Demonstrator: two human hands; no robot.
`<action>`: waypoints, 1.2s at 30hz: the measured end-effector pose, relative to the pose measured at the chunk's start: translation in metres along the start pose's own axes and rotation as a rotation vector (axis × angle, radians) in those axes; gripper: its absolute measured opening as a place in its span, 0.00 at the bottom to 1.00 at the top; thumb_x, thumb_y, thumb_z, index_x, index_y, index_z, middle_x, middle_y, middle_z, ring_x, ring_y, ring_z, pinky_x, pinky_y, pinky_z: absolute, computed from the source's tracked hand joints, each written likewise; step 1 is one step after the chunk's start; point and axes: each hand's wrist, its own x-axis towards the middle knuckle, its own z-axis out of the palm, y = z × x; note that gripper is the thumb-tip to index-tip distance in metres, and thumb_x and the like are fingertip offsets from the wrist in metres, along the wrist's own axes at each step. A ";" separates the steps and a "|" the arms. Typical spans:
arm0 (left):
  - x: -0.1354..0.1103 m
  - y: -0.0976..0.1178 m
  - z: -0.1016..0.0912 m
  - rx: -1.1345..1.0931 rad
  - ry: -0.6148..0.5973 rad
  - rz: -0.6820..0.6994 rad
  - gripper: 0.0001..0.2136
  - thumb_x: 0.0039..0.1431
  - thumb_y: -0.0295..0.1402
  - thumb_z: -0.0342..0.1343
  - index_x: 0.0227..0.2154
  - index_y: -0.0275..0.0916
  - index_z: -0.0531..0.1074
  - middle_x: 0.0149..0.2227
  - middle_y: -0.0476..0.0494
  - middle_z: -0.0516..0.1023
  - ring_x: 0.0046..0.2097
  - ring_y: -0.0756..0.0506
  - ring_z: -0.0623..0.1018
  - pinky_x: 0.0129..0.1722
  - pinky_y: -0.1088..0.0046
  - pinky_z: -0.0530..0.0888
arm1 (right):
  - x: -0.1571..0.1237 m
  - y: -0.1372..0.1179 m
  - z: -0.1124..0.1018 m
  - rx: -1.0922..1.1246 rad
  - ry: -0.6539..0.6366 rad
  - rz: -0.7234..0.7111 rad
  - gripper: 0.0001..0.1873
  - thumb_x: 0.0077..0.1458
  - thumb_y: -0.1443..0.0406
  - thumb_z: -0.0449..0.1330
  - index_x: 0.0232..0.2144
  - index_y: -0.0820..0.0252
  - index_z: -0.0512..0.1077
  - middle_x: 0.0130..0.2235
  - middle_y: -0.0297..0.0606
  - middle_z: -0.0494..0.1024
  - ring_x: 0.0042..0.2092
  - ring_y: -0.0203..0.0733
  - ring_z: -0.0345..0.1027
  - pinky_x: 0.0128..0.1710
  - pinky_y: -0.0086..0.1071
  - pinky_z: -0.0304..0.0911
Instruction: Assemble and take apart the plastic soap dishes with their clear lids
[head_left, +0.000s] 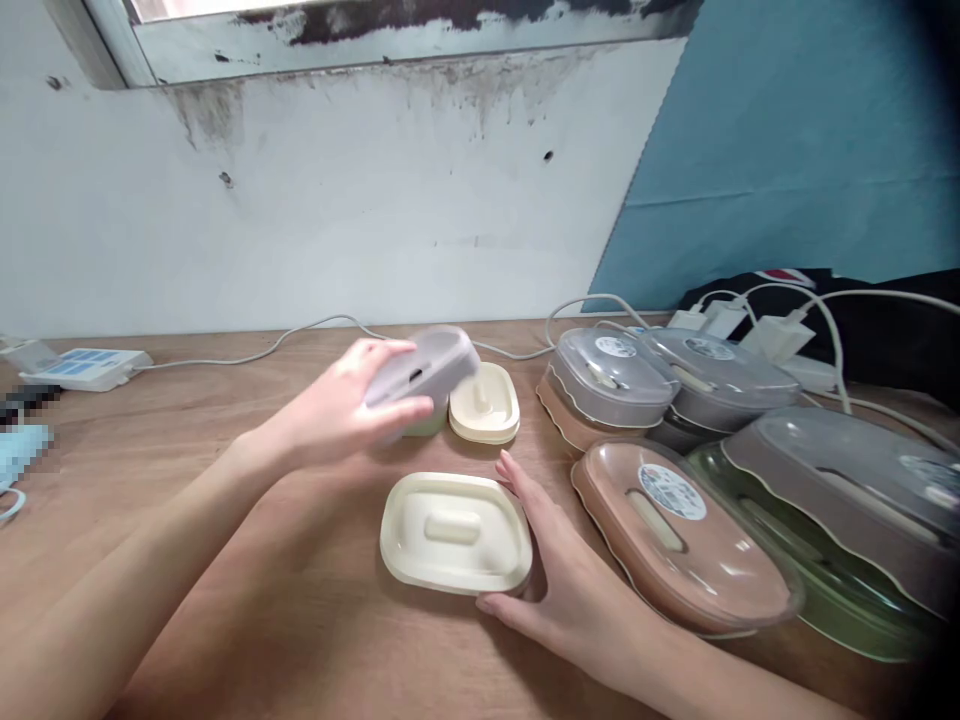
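My left hand [360, 405] grips a translucent grey lid [431, 368], thumb below and fingers over the top. The lid is tilted, a little blurred, and has a dark slot. Beneath it, part of a pale green container [427, 422] shows; the lid and my hand hide the rest. My right hand [555, 565] is curved around the right end of a cream oval piece [457, 535] with a raised bar, thumb at its near edge and fingers at its far corner. A similar cream piece [486, 405] lies just behind, beside the grey lid.
Several oval boxes with clear covers stand at the right, including an orange one [675, 530] and a green one [810, 560]. White cables and plugs [776, 335] lie behind them. A power strip [90, 368] sits at the far left, its cable along the wall.
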 end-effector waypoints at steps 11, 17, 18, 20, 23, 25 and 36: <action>0.072 0.004 0.038 0.407 -0.021 -0.325 0.39 0.51 0.63 0.34 0.44 0.34 0.73 0.47 0.26 0.68 0.50 0.26 0.68 0.44 0.52 0.67 | 0.000 -0.004 -0.002 -0.048 -0.058 0.037 0.48 0.46 0.66 0.59 0.62 0.57 0.35 0.63 0.49 0.48 0.64 0.51 0.41 0.60 0.51 0.46; 0.062 -0.017 0.022 0.428 -0.142 -0.022 0.30 0.56 0.55 0.39 0.51 0.41 0.68 0.59 0.34 0.59 0.60 0.32 0.55 0.56 0.52 0.52 | -0.001 -0.003 -0.002 -0.068 -0.073 0.044 0.47 0.46 0.66 0.59 0.62 0.58 0.36 0.63 0.49 0.49 0.64 0.51 0.41 0.60 0.50 0.46; 0.062 -0.021 0.018 0.417 -0.184 0.035 0.28 0.56 0.52 0.43 0.53 0.41 0.65 0.60 0.38 0.59 0.61 0.35 0.55 0.58 0.56 0.51 | -0.001 -0.003 -0.002 -0.071 -0.071 0.040 0.47 0.46 0.66 0.59 0.62 0.58 0.36 0.63 0.49 0.49 0.64 0.51 0.41 0.60 0.50 0.46; 0.061 -0.027 0.013 0.385 -0.263 0.106 0.27 0.56 0.48 0.46 0.56 0.41 0.61 0.58 0.41 0.63 0.59 0.39 0.60 0.58 0.63 0.54 | -0.001 -0.004 -0.002 -0.075 -0.066 0.036 0.47 0.46 0.66 0.59 0.62 0.57 0.36 0.63 0.49 0.49 0.64 0.51 0.42 0.60 0.50 0.47; 0.062 -0.033 0.010 0.347 -0.301 0.140 0.27 0.57 0.46 0.46 0.58 0.40 0.59 0.56 0.43 0.66 0.57 0.39 0.62 0.54 0.66 0.59 | -0.001 -0.005 -0.002 -0.080 -0.059 0.036 0.46 0.47 0.66 0.59 0.62 0.57 0.37 0.62 0.49 0.51 0.63 0.51 0.44 0.60 0.50 0.48; 0.063 -0.035 0.010 0.332 -0.262 0.177 0.27 0.58 0.46 0.45 0.58 0.40 0.58 0.55 0.42 0.67 0.57 0.40 0.62 0.55 0.66 0.58 | -0.001 -0.005 -0.002 -0.085 -0.051 0.032 0.46 0.47 0.66 0.58 0.62 0.57 0.37 0.62 0.48 0.51 0.63 0.51 0.43 0.60 0.49 0.48; 0.068 -0.025 0.034 0.578 -0.121 0.298 0.22 0.58 0.34 0.43 0.55 0.35 0.60 0.47 0.35 0.70 0.52 0.37 0.64 0.57 0.49 0.47 | 0.000 -0.002 -0.001 -0.079 -0.052 0.008 0.46 0.47 0.65 0.60 0.61 0.57 0.37 0.62 0.48 0.51 0.63 0.50 0.45 0.60 0.49 0.49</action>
